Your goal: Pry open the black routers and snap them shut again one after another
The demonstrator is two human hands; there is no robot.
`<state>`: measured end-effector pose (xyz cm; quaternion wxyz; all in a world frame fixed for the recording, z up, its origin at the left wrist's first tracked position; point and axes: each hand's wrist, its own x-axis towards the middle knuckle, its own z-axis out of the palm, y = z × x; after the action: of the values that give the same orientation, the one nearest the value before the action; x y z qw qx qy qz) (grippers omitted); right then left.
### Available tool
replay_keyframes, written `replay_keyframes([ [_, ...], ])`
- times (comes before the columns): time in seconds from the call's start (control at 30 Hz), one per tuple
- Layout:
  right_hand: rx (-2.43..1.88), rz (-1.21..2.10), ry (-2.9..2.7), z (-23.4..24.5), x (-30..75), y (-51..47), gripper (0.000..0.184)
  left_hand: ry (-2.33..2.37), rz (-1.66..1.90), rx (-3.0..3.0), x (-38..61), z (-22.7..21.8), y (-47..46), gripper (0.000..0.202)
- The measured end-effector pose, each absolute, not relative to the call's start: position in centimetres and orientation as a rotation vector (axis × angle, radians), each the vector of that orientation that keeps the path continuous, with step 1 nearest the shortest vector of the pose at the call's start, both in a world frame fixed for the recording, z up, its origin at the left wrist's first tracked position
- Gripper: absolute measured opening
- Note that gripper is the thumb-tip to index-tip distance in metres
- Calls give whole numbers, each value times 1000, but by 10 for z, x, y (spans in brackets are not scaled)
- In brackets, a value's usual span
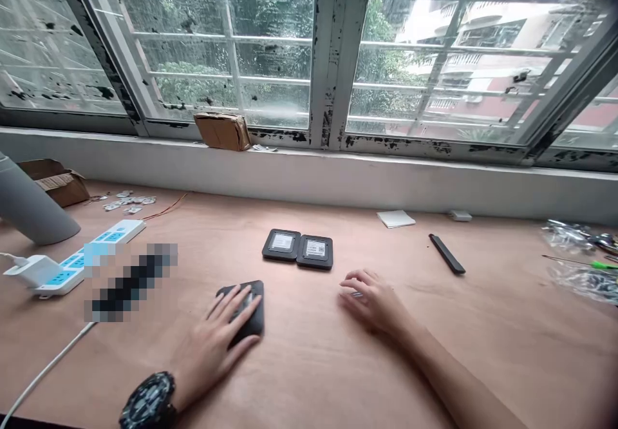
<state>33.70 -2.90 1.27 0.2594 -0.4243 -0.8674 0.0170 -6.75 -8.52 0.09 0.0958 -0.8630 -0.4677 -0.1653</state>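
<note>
My left hand (217,339), with a black watch (147,403) on its wrist, lies flat with fingers spread on a small black square device (251,316) on the wooden table (338,364). My right hand (374,300) rests on the table to the right, fingers curled over something small and shiny that I cannot make out. Two more black square devices (298,248) with white labels lie side by side just beyond both hands.
A white power strip (91,255) with a plugged charger lies at the left, beside a grey cylinder (29,207) and a cardboard box (55,181). A black bar (447,253), a white pad (396,218), plastic bags and tools (584,258) sit right. A window runs behind.
</note>
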Motion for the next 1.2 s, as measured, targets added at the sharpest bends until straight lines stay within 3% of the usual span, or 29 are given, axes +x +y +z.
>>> replay_keyframes([
  [0.17, -1131, -182, -2352, 3, 306, -28, 37, -1643, -486, -2432, -128, -3, -38, 57],
  [0.47, -1247, -154, -2247, -6, 233, -6, 71, -1814, -543, -2654, -124, 8, 65, 81],
  [0.7, -1347, -45, -2280, -11, 228, -11, 64, -1595, -609, -2711, -82, 1, 81, 92],
  [0.97, -1330, 25, -2272, -6, 236, -106, 67, -1514, -416, -2718, -56, -1, 96, 55],
  [1.2, -1328, 106, -2294, 2, 236, -150, 66, -1463, -410, -2717, -20, -9, 104, 50],
])
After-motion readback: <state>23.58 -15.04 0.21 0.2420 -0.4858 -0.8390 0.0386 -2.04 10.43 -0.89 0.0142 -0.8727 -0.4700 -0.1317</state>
